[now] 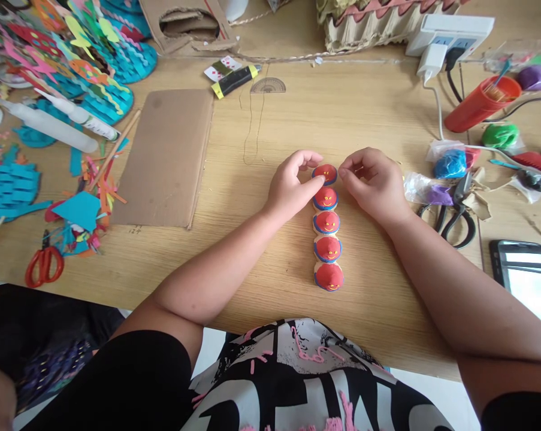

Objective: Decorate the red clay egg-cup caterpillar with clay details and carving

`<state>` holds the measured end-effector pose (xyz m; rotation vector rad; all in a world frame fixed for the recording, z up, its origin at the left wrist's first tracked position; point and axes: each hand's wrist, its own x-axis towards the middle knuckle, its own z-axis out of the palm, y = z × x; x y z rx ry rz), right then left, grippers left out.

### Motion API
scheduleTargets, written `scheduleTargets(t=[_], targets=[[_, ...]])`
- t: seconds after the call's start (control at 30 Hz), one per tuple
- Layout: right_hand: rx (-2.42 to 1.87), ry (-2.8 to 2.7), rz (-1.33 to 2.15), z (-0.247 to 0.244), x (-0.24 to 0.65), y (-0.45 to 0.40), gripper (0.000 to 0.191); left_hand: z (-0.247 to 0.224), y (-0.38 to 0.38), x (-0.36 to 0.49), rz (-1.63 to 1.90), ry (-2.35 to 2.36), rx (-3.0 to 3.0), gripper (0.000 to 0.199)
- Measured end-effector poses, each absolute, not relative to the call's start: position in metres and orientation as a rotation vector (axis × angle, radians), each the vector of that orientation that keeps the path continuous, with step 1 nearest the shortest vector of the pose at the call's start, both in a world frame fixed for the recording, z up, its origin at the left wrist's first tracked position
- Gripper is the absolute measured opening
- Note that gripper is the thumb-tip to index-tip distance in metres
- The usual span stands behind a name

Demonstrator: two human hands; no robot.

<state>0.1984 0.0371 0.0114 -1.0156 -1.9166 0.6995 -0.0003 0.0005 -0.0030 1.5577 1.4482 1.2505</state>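
Observation:
Several round red clay pieces with blue rims and small yellow faces stand in a column on the wooden table (pixel 252 263). The farthest red piece (pixel 325 174) lies between my hands. My left hand (pixel 296 185) is at its left side, fingers apart and curved, the thumb tip touching its near edge. Just right of that piece is my right hand (pixel 373 182), fingers curled with the thumb against the index finger; anything between those tips is too small to make out. The nearest red piece (pixel 329 276) sits at the column's front end, untouched.
Left are a cardboard sheet (pixel 165 158), red-handled scissors (pixel 44 266), glue bottles and blue woven paper shapes. Right are dark scissors (pixel 459 212), bagged clay (pixel 450 163), a red cup (pixel 482 105), a phone (pixel 528 278) and a power strip with cables. A protractor (pixel 268 85) lies farther back.

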Motion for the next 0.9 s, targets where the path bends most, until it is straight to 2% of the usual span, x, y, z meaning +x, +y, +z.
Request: scheduleTargets(t=[0.3, 0.5, 0.9], targets=[[-0.906, -1.739, 1.028, 0.0108, 0.1998, 0.0308, 0.046, -0.0046, 0.0008, -0.0013, 1.298, 1.374, 1.461, 0.024], [-0.838, -1.743, 1.167, 0.0128, 0.1979, 0.0277, 0.045, -0.0054, 0.0013, -0.0012, 1.304, 1.368, 1.433, 0.022], [-0.936, -1.747, 1.073, 0.0132, 0.2006, 0.0278, 0.050, -0.0056, 0.0009, -0.0002, 1.251, 1.410, 1.468, 0.023]])
